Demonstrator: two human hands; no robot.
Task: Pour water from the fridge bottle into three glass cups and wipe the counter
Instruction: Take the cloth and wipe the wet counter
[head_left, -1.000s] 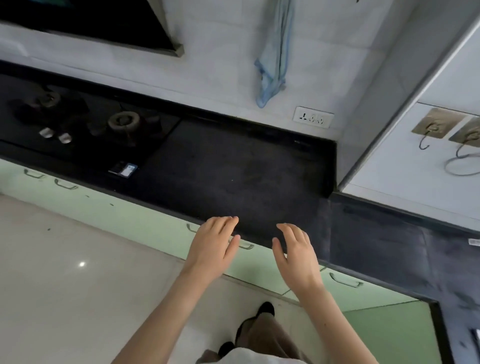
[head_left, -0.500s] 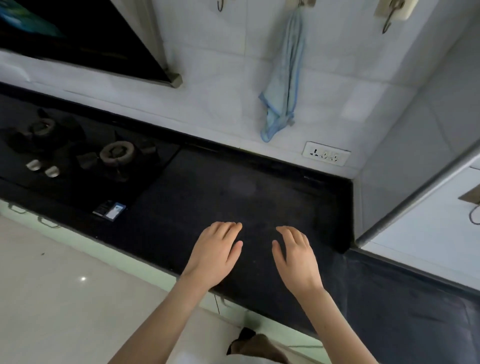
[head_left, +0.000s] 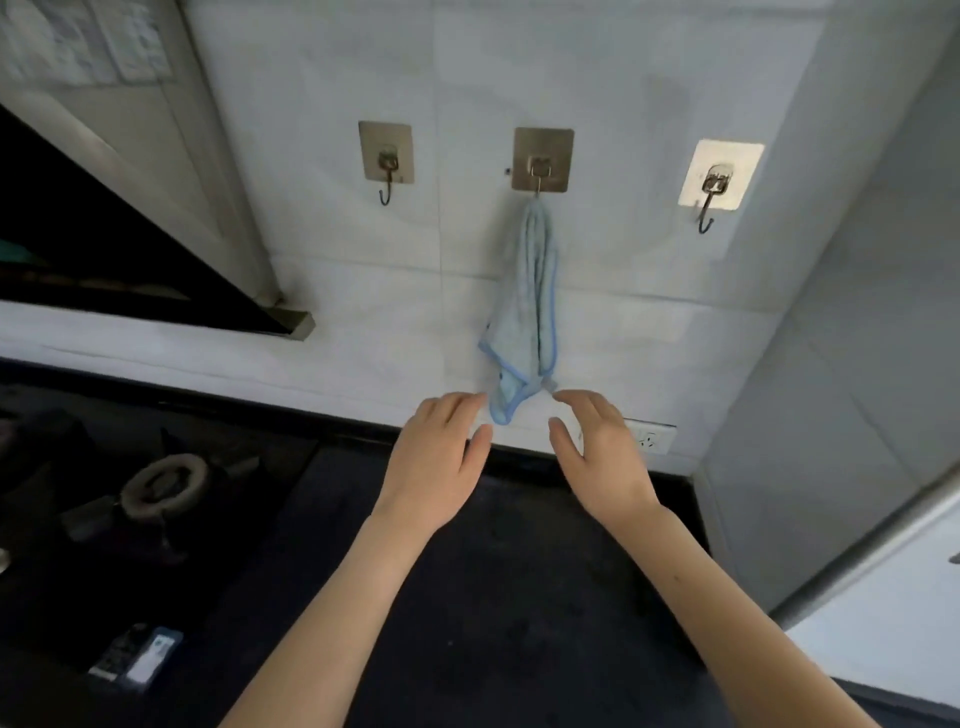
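Note:
A light blue cloth (head_left: 525, 312) hangs from the middle wall hook (head_left: 542, 161) above the black counter (head_left: 493, 597). My left hand (head_left: 434, 462) is raised just left of the cloth's lower tip, fingers straight and holding nothing. To the right of that tip my right hand (head_left: 602, 457) is up as well, fingers spread and empty. Both hands are near the cloth; whether the fingertips touch it I cannot tell. No bottle or glass cups are in view.
A gas stove burner (head_left: 166, 486) sits on the counter at the left, with a small card (head_left: 137, 660) near the front edge. Empty hooks (head_left: 387, 161) (head_left: 719, 176) flank the cloth. A wall socket (head_left: 649, 439) lies behind my right hand. A grey cabinet side (head_left: 841, 364) stands right.
The view has tilted up from the counter to the wall. Both hands have risen from over the counter to the bottom of the hanging cloth.

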